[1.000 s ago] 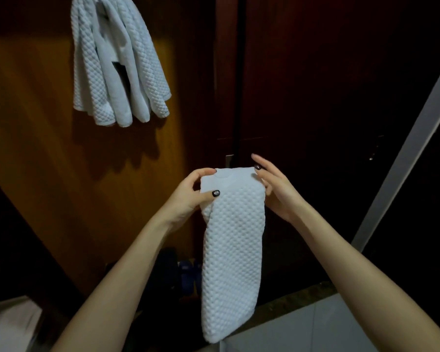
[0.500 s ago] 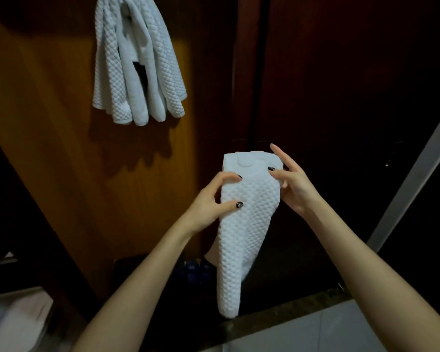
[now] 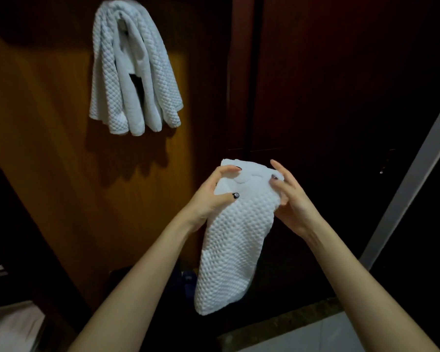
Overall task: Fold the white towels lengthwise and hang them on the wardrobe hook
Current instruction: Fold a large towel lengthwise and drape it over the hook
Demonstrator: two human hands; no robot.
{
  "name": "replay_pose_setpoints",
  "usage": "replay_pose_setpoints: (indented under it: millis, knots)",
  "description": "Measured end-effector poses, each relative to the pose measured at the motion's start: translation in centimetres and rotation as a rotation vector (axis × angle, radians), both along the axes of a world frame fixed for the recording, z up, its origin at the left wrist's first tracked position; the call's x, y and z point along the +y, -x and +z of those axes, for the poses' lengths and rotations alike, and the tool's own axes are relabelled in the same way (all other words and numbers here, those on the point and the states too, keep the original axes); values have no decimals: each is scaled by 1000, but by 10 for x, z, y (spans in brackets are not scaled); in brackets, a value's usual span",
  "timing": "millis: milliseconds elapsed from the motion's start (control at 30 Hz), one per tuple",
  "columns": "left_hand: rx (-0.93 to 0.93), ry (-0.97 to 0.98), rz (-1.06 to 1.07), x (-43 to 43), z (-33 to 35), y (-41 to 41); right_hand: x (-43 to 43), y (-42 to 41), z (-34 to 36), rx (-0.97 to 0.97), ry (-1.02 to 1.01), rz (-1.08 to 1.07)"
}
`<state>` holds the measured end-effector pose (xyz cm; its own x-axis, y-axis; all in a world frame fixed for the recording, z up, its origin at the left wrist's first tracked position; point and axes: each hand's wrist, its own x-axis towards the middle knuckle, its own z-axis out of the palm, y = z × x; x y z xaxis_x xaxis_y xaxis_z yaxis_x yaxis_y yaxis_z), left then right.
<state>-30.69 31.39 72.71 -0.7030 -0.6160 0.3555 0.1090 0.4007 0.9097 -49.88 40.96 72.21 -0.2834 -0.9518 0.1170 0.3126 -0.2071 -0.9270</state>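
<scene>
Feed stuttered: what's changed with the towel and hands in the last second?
The left hand shifted its grip: fingers now curl over the top edge of the folded towel, thumb lower on the front. The top has bunched up and the tail slants left instead of hanging straight. The right hand still pinches the other corner; the hung towels are unmoved.

Folded white waffle towel (image 3: 235,240) dangles; other towels (image 3: 132,74) hang bunched.

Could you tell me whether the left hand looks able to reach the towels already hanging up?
Probably yes: nothing stands between the left hand and the hanging towels, up and to its left on the wooden panel. But it grips the folded towel, shared with the right hand.
</scene>
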Motion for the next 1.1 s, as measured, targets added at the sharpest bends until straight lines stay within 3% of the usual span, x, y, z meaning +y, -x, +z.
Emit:
replay_pose_setpoints:
  millis: [167, 267, 367, 500, 600, 733, 867, 1100]
  knots:
    - [-61, -6, -127, -3, 10, -9, -5, 13, 4, -419, -216, 184]
    - [-71, -58, -135, -8, 10, -19, -11, -9, -7, -500, -240, 269]
    - [-91, -58, -121, -14, 13, -33, -22, -24, -16, -537, -230, 178]
    - [-139, -21, 4, -28, 16, -64, -34, -33, -5, -492, -151, 80]
    - [-144, 2, 164, -31, 10, -84, -44, -46, 15, -322, -37, 26]
    - [-147, 92, 536, -25, -1, -83, -49, -71, 33, 26, 67, 43]
    - [-13, 264, 842, -2, -13, -69, -54, -100, 43, 90, 138, 24]
    - [116, -467, 436, 26, -32, -32, -61, -110, 56, 171, 215, -63]
